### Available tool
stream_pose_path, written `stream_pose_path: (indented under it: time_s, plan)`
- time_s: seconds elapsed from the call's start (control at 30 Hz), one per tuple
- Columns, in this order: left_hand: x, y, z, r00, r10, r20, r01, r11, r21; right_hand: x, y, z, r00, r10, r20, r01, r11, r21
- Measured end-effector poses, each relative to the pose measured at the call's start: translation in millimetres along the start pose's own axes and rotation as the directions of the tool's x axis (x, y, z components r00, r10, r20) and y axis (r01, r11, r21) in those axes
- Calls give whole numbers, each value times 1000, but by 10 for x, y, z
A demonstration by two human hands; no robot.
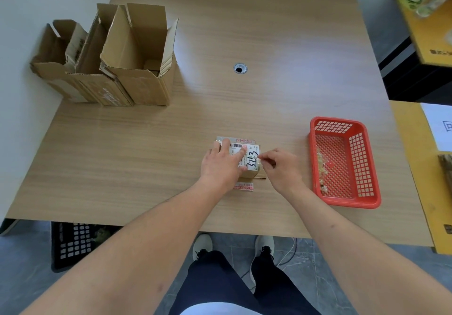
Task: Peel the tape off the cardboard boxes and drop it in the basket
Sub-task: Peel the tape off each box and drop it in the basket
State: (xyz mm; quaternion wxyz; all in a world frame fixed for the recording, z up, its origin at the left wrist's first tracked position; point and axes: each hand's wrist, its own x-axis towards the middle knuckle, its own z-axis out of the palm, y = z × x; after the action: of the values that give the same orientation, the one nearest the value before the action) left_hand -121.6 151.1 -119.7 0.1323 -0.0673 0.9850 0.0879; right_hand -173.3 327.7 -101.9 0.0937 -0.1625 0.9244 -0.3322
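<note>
This looks like an office or small parcel-handling room — a plain wood-grain desk (281, 45) with a cable grommet (240, 68) in its tabletop stands against a white wall on grey tiled floor. Opened cardboard shipping boxes (117, 65) crowd the far left corner, and a yellow cabinet (430, 43) — paper sheet (439, 126) beside it — stands past the right edge.

The small brown cardboard box (247, 158) carries a white shipping label (249, 154) with a printed barcode and large black handwritten digits that look like "3713". Red print on the white tape strip (243, 187) beside it is too small to read.
</note>
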Motion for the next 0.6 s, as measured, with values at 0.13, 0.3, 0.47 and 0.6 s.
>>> stream_pose_path:
  time_s: [0.13,0.3,0.47,0.6]
  plan:
    - [12,3,-3,1000,1,-6,-1,1000,11,-74,-27,42,995,-101,18,101,995,-23]
    - [11,-9,11,1000,7,-9,-7,1000,7,-25,33,37,986,-97,132,105,993,-58]
    - [13,-20,20,1000,4,-11,-4,1000,19,-5,-49,50,985,-12,171,40,986,-162]
    - [17,-18,20,1000,7,-16,-7,1000,18,-50,-100,37,975,159,155,-138,981,-136]
